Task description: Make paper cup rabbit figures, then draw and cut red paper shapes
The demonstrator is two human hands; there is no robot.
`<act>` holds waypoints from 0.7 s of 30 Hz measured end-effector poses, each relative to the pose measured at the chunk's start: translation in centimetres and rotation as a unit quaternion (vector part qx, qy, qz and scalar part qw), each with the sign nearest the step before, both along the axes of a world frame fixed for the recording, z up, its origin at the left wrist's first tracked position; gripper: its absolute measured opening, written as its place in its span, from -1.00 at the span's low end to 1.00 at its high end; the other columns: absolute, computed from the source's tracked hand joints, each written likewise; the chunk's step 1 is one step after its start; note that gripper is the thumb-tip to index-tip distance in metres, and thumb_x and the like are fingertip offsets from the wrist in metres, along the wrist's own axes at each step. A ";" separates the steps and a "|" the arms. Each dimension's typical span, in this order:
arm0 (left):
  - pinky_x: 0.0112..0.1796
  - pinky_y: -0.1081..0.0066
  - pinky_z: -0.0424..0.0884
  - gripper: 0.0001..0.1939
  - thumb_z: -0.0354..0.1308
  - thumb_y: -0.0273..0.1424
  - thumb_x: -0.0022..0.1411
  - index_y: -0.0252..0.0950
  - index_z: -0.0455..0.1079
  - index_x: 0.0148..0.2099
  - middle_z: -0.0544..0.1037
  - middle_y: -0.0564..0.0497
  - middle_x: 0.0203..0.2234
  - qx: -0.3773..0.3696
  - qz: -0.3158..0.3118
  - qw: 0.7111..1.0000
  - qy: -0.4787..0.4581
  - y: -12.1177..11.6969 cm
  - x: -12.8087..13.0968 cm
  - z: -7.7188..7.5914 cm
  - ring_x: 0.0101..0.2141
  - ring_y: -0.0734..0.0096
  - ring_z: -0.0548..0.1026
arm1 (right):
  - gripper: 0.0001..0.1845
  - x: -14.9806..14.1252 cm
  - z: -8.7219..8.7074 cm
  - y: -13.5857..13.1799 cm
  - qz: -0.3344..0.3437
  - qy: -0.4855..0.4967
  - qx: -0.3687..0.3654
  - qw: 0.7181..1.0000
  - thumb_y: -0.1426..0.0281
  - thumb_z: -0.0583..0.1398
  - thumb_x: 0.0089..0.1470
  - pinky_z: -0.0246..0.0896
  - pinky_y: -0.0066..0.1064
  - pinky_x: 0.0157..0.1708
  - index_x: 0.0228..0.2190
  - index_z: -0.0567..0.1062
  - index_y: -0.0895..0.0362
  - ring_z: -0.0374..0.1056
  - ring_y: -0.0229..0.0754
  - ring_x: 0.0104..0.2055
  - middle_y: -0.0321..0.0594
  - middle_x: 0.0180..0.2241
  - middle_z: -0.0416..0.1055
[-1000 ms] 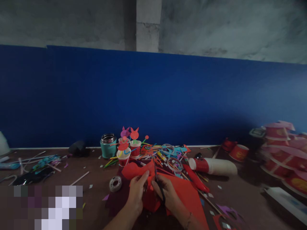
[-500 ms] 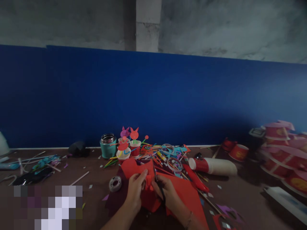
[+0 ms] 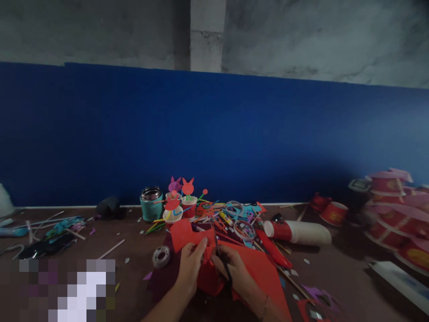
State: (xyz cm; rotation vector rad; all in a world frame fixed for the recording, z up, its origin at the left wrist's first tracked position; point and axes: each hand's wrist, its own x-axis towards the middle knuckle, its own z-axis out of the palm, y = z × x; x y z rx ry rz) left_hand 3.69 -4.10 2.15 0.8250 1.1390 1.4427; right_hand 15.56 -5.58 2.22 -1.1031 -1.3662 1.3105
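My left hand pinches a piece of red paper between thumb and fingers. In my right hand is a pair of scissors with dark handles, its blades pointing away from me at the right edge of that paper. Whether the blades are parted is too dim to tell. Under my right forearm lies a larger red sheet, and a dark purple sheet lies below my left hand. A roll of clear tape sits left of my left hand.
Behind my hands stand paper cups with paper animal figures and a teal jar. Coloured straws and scraps are heaped beside them. A stack of white cups lies on its side at right, near a red cup structure.
The red paper has turned and shifted slightly in my left hand, its upper part now lower beside the blades. My hands have hardly moved.
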 end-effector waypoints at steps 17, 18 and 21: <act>-0.68 0.53 -0.01 -0.49 0.31 -0.04 -0.28 -0.25 0.10 -0.73 0.10 0.23 -0.85 -0.011 -0.002 1.000 0.015 0.1 0.1 -0.1 -0.74 0.63 0.07 | -0.53 0.3 0.0 -0.1 0.024 0.021 0.002 0.999 -0.01 0.25 -0.17 -0.08 -0.57 -0.70 -0.55 0.32 0.15 0.05 -0.42 -0.68 -0.45 -0.68 0.17; -0.68 0.53 -0.01 -0.49 0.31 -0.04 -0.28 -0.25 0.10 -0.73 0.10 0.24 -0.85 -0.011 -0.001 1.000 0.016 0.2 0.1 -0.2 -0.74 0.64 0.07 | -0.53 0.3 0.0 -0.1 0.024 0.021 -0.001 0.999 -0.01 0.25 -0.17 -0.09 -0.57 -0.70 -0.55 0.31 0.15 0.05 -0.42 -0.68 -0.45 -0.68 0.17; -0.68 0.54 -0.01 -0.49 0.31 -0.03 -0.28 -0.25 0.10 -0.72 0.11 0.23 -0.84 -0.013 0.002 1.000 0.018 0.3 0.1 -0.4 -0.73 0.64 0.07 | -0.52 0.3 0.1 -0.1 0.023 0.020 -0.001 1.000 -0.02 0.26 -0.19 -0.09 -0.57 -0.70 -0.56 0.31 0.15 0.05 -0.43 -0.67 -0.45 -0.68 0.17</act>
